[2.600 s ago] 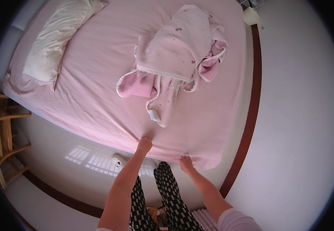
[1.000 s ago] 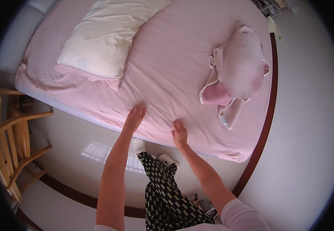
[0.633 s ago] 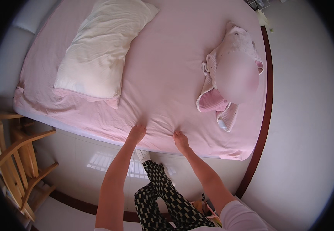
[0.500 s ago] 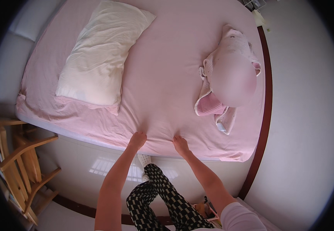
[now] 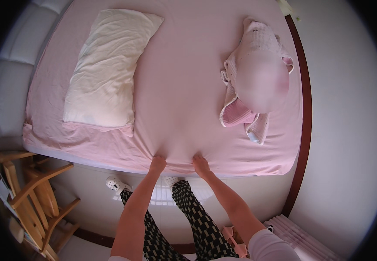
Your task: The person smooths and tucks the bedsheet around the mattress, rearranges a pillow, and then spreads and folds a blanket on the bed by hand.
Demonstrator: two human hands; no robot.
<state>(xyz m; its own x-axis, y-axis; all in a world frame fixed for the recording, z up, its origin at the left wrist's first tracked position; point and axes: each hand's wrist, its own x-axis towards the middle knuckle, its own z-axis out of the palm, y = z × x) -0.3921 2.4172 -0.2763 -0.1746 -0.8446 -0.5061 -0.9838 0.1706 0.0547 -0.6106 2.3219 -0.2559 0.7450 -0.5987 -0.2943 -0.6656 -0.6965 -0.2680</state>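
A pink fitted sheet (image 5: 179, 78) covers the bed, and both hands are at its near edge. My left hand (image 5: 158, 162) is closed on the sheet, with creases fanning out from the fingers toward the pillow. A short way to its right, my right hand (image 5: 201, 164) also grips the cloth, its fingers curled. Between the two hands the sheet looks drawn fairly taut. A cream pillow (image 5: 103, 71) with a pink underside lies at the left of the bed. Farther right rests a crumpled pale-pink garment (image 5: 234, 114), its middle blurred over.
A padded grey headboard (image 5: 13, 82) borders the bed's left side. At the lower left stands a wooden chair (image 5: 40, 191). A white wall (image 5: 345, 122) with a dark red baseboard (image 5: 305, 113) runs along the right. Near my legs are a pink basket (image 5: 236, 243) and pleated pink fabric (image 5: 301, 237).
Both hands keep hold of the sheet and have come slightly closer together. Creases from my left hand have sharpened. One foot has stepped out to the left, and the view has shifted.
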